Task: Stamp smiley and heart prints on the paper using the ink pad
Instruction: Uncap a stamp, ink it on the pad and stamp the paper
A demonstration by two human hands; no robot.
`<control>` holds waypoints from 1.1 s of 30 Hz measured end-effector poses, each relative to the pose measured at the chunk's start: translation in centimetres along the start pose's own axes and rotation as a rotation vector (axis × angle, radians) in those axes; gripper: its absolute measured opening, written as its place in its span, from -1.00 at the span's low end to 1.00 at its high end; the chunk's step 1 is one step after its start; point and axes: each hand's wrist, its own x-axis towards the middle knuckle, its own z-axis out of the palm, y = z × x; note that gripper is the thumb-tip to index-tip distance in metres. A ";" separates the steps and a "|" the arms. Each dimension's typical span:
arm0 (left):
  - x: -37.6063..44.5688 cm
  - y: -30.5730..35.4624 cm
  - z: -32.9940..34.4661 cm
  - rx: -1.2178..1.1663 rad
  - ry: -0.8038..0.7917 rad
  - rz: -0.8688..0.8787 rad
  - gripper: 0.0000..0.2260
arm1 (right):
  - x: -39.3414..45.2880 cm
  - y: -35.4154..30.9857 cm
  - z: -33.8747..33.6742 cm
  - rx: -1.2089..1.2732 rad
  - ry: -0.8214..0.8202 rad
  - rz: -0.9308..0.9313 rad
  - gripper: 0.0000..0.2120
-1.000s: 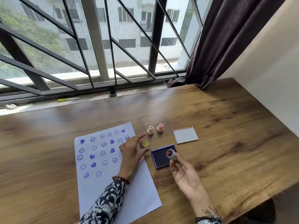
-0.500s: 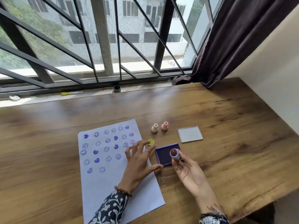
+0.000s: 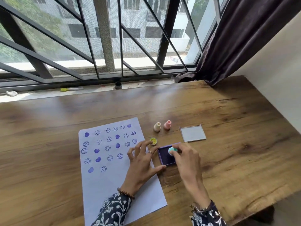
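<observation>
A white paper (image 3: 104, 185) lies on the wooden table, its upper half covered with purple smiley and heart prints. To its right sits the open purple ink pad (image 3: 165, 156). My right hand (image 3: 187, 159) grips a small teal stamp (image 3: 171, 151) and holds it face down on the pad. My left hand (image 3: 141, 162) rests with spread fingers across the paper's right edge, thumb against the pad's near corner. A yellow stamp (image 3: 154, 141) lies face up by my left fingertips.
A cream stamp (image 3: 157, 127) and a pink stamp (image 3: 167, 124) stand upright behind the pad. The pad's clear lid (image 3: 192, 133) lies to their right. A marker (image 3: 71, 89) and a small dark cap (image 3: 118, 85) sit on the window sill.
My right hand has turned the teal stamp over, from face up near the pad's corner to face down on the ink. My left hand slid to the pad's edge.
</observation>
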 end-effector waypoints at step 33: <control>-0.6 0.1 -2.0 0.043 -0.080 0.047 -0.29 | -1.4 1.9 1.2 -0.003 0.019 -0.121 -0.91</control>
